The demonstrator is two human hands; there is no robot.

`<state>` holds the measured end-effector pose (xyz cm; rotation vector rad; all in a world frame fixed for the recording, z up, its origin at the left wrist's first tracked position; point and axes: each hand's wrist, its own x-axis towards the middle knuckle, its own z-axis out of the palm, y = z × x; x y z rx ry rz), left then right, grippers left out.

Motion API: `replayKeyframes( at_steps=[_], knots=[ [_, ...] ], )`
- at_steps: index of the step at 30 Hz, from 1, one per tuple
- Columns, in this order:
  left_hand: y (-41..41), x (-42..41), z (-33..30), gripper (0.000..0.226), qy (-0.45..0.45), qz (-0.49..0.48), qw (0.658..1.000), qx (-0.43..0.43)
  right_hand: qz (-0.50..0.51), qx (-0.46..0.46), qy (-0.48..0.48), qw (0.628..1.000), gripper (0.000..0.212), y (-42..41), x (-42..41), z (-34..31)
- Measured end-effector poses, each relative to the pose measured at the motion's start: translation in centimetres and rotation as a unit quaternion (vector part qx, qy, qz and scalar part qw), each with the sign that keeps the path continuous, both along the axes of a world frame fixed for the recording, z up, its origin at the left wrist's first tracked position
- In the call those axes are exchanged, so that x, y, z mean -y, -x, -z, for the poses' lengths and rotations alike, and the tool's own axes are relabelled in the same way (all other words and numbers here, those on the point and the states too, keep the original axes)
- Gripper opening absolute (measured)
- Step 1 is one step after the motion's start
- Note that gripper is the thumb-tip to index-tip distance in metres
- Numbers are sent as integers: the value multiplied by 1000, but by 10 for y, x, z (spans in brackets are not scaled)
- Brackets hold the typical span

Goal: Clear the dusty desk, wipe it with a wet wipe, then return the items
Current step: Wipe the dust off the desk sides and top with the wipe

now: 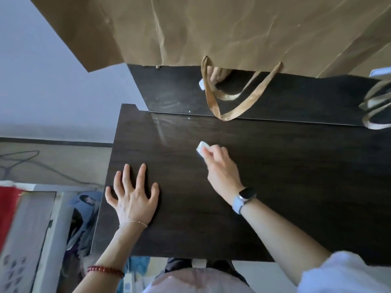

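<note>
- On the dark desk (275, 176), near its left edge, the left hand (133, 199) lies flat, fingers spread, gripping nothing.
- Right hand (220, 166), further in, pinches a small white folded wet wipe (202, 148) in its fingertips just above the wood.
- Beyond, a brown paper bag (232, 32) leans over the glossy back panel (296, 96), handles dangling.

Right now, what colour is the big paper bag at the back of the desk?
Brown kraft paper bag with golden-tan ribbon handles; the head view shows it.
</note>
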<state>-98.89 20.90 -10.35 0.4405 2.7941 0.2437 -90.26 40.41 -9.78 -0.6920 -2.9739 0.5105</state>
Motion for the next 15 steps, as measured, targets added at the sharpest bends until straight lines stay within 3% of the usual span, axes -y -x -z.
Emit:
replayKeyframes(
  at_steps=[2,4,5,6,8,10,11,13,15],
  knots=[
    [4,3,-3,63,0,14,1000,3,218,16,-20,976,46,3,-50,-3],
    [9,6,-5,61,-12,34,999,-2,392,31,-20,919,39,15,-71,-4],
    [12,8,-5,59,-24,41,999,-8,385,17,-18,923,39,29,-58,-5],
    [15,9,-6,57,-36,44,998,-15,316,-7,-16,948,42,45,-35,-4],
    [27,10,-5,55,-57,32,998,-23,101,-29,14,994,52,69,21,-1],
    [43,8,-4,57,-75,4,997,-21,6,-45,36,998,60,68,37,5],
    [51,6,-3,59,-79,-8,997,-20,46,-64,36,996,60,60,27,5],
    [68,2,-2,63,-85,-27,996,-6,217,-46,-10,975,52,35,-7,8],
    [80,-3,0,73,-96,-40,994,29,388,-4,-27,921,44,15,-42,8]
  ],
)
